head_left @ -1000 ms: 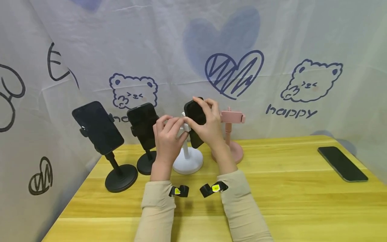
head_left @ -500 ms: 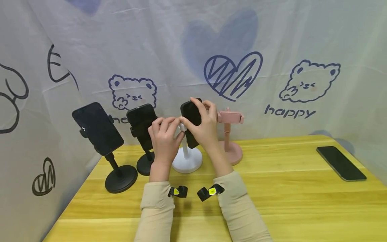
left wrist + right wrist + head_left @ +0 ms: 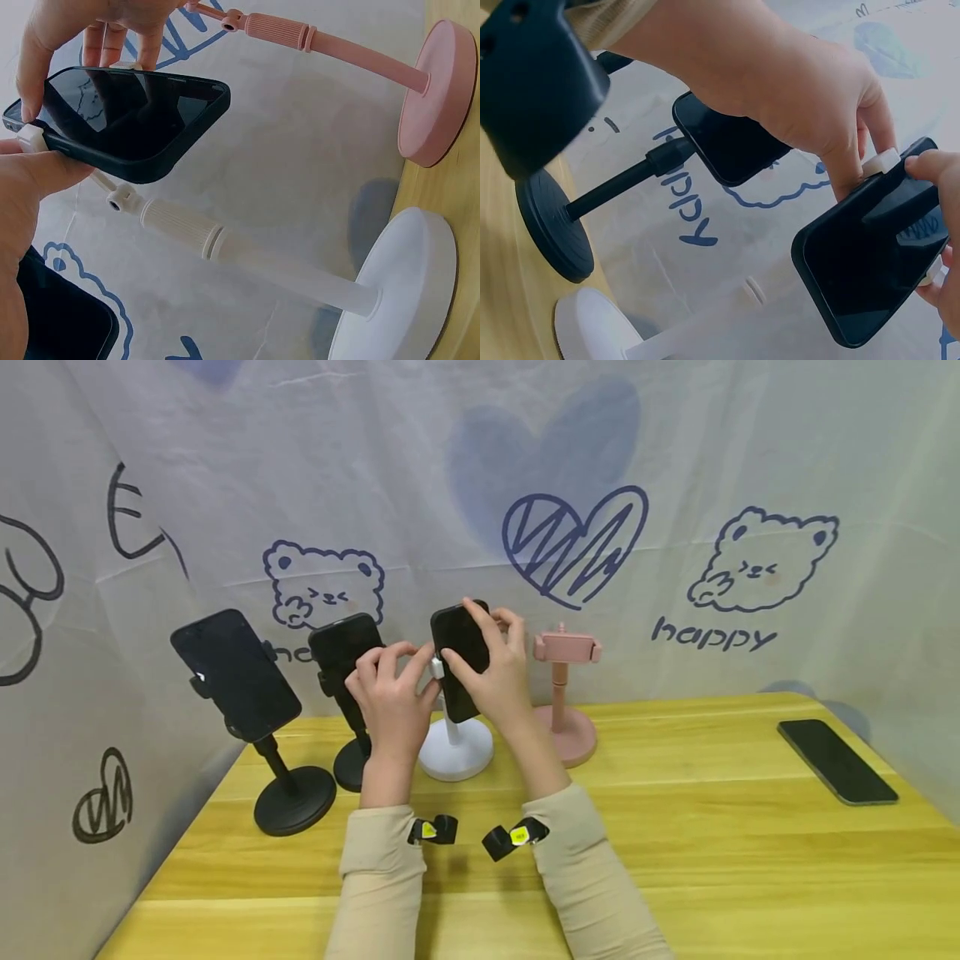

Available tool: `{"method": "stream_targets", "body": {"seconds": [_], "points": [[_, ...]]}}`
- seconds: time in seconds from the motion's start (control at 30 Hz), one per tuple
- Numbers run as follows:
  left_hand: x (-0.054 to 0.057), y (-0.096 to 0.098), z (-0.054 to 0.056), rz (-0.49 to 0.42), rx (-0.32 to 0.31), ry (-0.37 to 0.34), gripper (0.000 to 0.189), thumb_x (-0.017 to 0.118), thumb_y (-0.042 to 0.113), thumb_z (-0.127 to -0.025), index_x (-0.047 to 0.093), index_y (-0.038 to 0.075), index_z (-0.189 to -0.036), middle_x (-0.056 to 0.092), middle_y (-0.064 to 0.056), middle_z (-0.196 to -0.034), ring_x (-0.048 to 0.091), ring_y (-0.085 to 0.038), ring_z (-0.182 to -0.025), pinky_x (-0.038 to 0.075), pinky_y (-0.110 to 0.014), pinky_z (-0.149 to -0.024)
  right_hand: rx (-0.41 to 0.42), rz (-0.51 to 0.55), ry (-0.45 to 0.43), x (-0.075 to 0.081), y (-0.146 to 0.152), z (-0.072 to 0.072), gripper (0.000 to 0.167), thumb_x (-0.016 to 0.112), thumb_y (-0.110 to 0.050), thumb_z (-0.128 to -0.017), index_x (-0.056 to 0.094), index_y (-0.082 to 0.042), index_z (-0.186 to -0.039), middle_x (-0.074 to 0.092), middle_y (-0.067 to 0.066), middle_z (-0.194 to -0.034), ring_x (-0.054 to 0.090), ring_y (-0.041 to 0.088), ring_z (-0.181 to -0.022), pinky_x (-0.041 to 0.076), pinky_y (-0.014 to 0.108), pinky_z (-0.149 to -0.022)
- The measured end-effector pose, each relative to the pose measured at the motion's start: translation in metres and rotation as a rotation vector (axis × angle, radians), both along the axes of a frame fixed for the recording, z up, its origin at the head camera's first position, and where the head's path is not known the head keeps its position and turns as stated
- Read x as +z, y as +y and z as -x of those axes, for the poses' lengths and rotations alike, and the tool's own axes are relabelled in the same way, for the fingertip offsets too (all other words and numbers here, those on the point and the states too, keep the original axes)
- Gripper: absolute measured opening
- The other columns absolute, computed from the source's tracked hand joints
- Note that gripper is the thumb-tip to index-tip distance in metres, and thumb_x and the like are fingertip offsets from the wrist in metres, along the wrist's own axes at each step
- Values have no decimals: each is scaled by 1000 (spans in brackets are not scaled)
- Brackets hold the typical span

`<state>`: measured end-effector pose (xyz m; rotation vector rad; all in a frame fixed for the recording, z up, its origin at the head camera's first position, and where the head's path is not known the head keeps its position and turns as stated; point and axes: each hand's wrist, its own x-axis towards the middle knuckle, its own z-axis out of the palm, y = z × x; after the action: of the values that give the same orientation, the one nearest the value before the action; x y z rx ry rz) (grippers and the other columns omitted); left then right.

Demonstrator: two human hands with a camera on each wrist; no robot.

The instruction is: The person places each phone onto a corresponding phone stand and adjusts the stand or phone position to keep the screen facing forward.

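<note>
A black phone (image 3: pixel 459 635) stands tilted at the head of the white phone stand (image 3: pixel 456 753), its dark screen facing me. My right hand (image 3: pixel 495 668) grips it, thumb on the screen side and fingers at the upper edge and far side. With thumb and fingers, my left hand (image 3: pixel 392 697) pinches the stand's white clamp (image 3: pixel 881 161) at the phone's left edge. In the left wrist view, the clamp's white end overlaps the edge of the phone (image 3: pixel 142 124). Another white piece of the clamp (image 3: pixel 932 270) shows at the opposite edge in the right wrist view.
Two black stands with phones, a far-left phone (image 3: pixel 236 672) and a nearer phone (image 3: pixel 347 652), stand left of the white one. A pink phone stand (image 3: pixel 567 649) is just right. Another phone (image 3: pixel 836 762) lies flat on the wooden table (image 3: pixel 712 877). A printed curtain (image 3: pixel 420 468) hangs behind.
The held phone has shifted left, and its screen shows more fully at the white clamp. Both hands have moved left with it. The other stands and the lying phone stay in place.
</note>
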<state>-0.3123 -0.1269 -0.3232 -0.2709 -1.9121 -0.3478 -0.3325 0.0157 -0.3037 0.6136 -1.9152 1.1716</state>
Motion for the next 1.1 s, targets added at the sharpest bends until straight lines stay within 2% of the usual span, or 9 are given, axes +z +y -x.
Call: {"method": "stream_targets", "body": {"seconds": [0.27, 0.4, 0.67, 0.9, 1.1], "points": [[0, -3, 0, -23, 24, -3, 30, 77, 17, -83, 73, 15, -113, 63, -11, -103, 44, -31, -99, 34, -51, -82, -4, 8, -3, -2, -8, 0, 62, 74, -26, -87, 49, -20, -143, 39, 20, -132, 42, 32, -112, 45, 47, -91], [0, -4, 0, -30, 22, -27, 31, 75, 16, -85, 72, 15, -115, 63, -11, -103, 45, -31, -99, 34, -51, -83, -6, 16, 8, -3, -10, 0, 62, 74, -26, -86, 49, -19, -143, 39, 21, -133, 42, 33, -112, 46, 48, -91], [9, -4, -10, -18, 16, -151, 35, 73, 18, -86, 70, 15, -121, 64, -12, -108, 44, -32, -101, 34, -53, -86, 6, 28, -7, -3, -9, 3, 62, 75, -26, -86, 50, -19, -142, 40, 19, -133, 42, 33, -113, 46, 48, -91], [14, 1, -14, -27, 45, -263, 39, 71, 18, -88, 66, 17, -127, 63, -13, -112, 45, -33, -104, 34, -54, -87, -13, 2, -19, -3, -8, 4, 62, 73, -27, -88, 48, -21, -144, 40, 18, -134, 43, 31, -114, 47, 47, -92], [14, 5, -15, -48, 55, -277, 39, 68, 15, -89, 65, 16, -128, 62, -13, -113, 45, -34, -104, 34, -54, -87, -10, -12, -25, -3, -8, 2, 63, 72, -25, -88, 46, -20, -145, 40, 18, -133, 43, 32, -114, 48, 46, -93]]}}
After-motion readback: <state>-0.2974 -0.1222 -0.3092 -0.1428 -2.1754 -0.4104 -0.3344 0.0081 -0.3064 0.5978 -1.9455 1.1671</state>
